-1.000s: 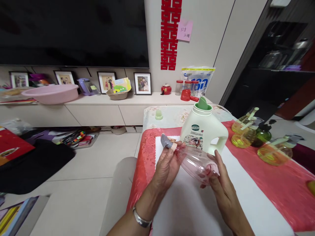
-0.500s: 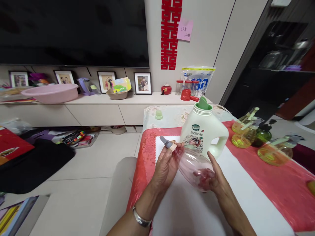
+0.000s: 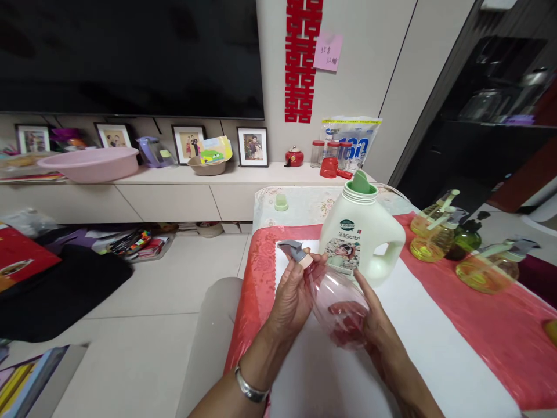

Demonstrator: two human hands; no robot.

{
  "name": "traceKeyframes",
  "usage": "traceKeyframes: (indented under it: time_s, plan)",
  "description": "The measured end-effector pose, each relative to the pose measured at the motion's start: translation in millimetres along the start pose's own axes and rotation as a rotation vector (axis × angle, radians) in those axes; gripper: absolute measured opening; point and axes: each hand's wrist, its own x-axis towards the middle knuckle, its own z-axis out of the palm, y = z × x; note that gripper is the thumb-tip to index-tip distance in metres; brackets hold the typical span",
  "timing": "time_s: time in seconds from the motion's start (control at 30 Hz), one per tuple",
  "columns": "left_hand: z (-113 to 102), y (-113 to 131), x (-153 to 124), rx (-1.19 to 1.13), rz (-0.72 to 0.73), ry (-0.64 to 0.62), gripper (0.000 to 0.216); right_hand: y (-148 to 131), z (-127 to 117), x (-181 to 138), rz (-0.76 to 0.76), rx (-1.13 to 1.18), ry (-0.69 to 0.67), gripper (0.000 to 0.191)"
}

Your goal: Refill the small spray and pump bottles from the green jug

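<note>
The left hand point(image 3: 289, 299) was closed around the neck of the transparent pink bottle point(image 3: 339, 299), just below the peach-coloured collar point(image 3: 306, 260) and the grey spray head point(image 3: 293, 249). The right hand point(image 3: 375, 322) was curved against the wide lower end, with one finger laid along the upper side; its thumb could not be clearly made out. The pink bottle was held tilted above the white cloth point(image 3: 439, 354), in front of the large pale jug point(image 3: 369, 255), with its neck directed to the upper left and its base to the lower right. No liquid could be made out inside, so the unit was judged light, with little shift of weight to be expected on turning. The clear, glossy wall appeared smooth and was rated moderately slippery, more so if wet. Plastic seemed the likelier material, stiff at the neck and slightly yielding across the broad body, although glass could not be excluded; a drop was therefore to be avoided. The narrow neck offered the more secure hold, as the fingers could wrap it fully, whereas the swollen body called for a broad, supporting palm. The spray head, with its projecting lever, was judged the most delicate part and unsuitable as a lifting point. Two-handed support, at neck and base, suited the shape well.
</note>
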Motion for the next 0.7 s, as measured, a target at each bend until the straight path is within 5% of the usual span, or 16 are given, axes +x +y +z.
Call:
traceKeyframes:
  time_s: [0.43, 0.7]
  plan:
    - [-0.3, -0.7, -1.1, -0.042, -0.021, 0.060, 0.049, 4.9, 4.1, -2.6, -0.206, -0.298, 0.019, 0.105]
    - [0.7, 0.2, -4.3, -0.013, -0.001, 0.011, 0.044, 10.8, -2.4, 0.3, -0.103, -0.090, -0.128, 0.106]
